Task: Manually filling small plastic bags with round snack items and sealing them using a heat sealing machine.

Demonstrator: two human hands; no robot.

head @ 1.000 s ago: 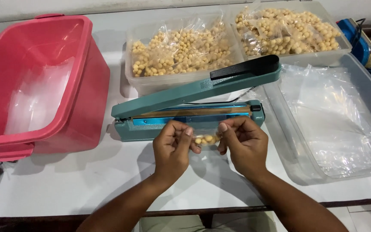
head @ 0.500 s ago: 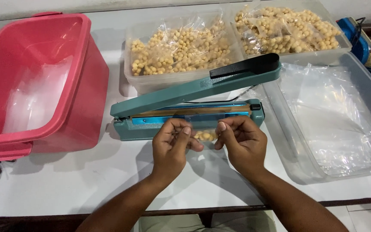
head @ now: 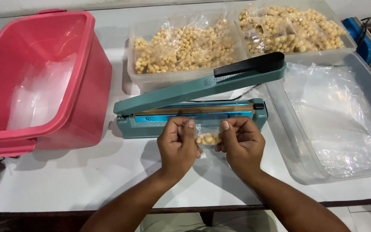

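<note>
Between my two hands hangs a small clear plastic bag of yellow chickpeas [head: 207, 137]. My left hand [head: 177, 146] pinches its left top corner and my right hand [head: 239, 144] pinches its right top corner. The bag's open top lies at the front of a teal heat sealer [head: 194, 112], whose arm with a black handle [head: 247, 64] is raised. Both hands sit just in front of the sealer's base, above the white table [head: 65, 180].
A red plastic tub [head: 39, 81] stands at the left with clear plastic inside. Two clear tubs of bagged chickpeas [head: 181, 47] [head: 293, 30] stand behind the sealer. A large clear tub holding empty plastic bags [head: 336, 120] is at the right.
Both hands have shifted the small bag slightly upward toward the sealer's bar. The sealer arm stays raised.
</note>
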